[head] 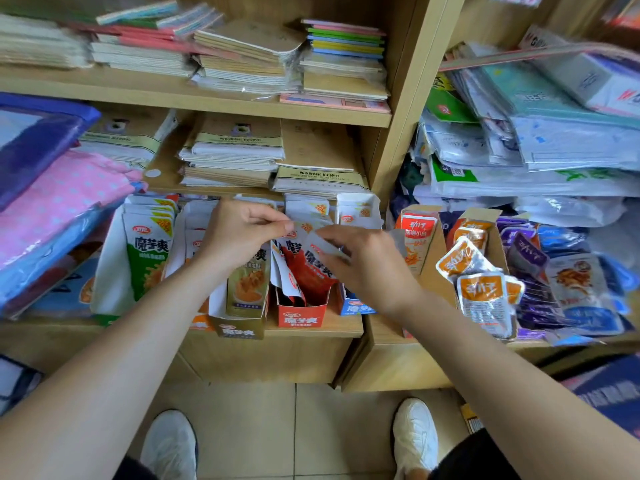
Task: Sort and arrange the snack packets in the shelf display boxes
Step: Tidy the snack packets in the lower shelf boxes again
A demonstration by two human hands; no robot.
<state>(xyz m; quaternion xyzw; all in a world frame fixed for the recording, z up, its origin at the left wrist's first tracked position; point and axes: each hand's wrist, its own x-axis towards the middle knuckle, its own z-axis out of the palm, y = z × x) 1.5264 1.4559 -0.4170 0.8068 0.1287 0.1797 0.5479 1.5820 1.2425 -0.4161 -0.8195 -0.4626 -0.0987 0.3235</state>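
Several display boxes stand in a row on the lowest shelf: a green box (114, 271), a gold box (239, 329), a red box (300, 318) and a blue box (356, 308). My left hand (239, 230) pinches the top of a packet over the gold and red boxes. My right hand (363, 258) pinches a red snack packet (311, 268) that stands in the red box. A gold packet (247, 285) sits upright in the gold box. Green packets (149, 251) fill the green box.
To the right, an orange box (417, 237) and loose orange packets (483, 296), purple packets (526, 258) and blue packets lie heaped. Stacks of notebooks (239, 154) fill the shelves above. Folded cloth (59, 199) lies at the left. My white shoes stand on the tiled floor.
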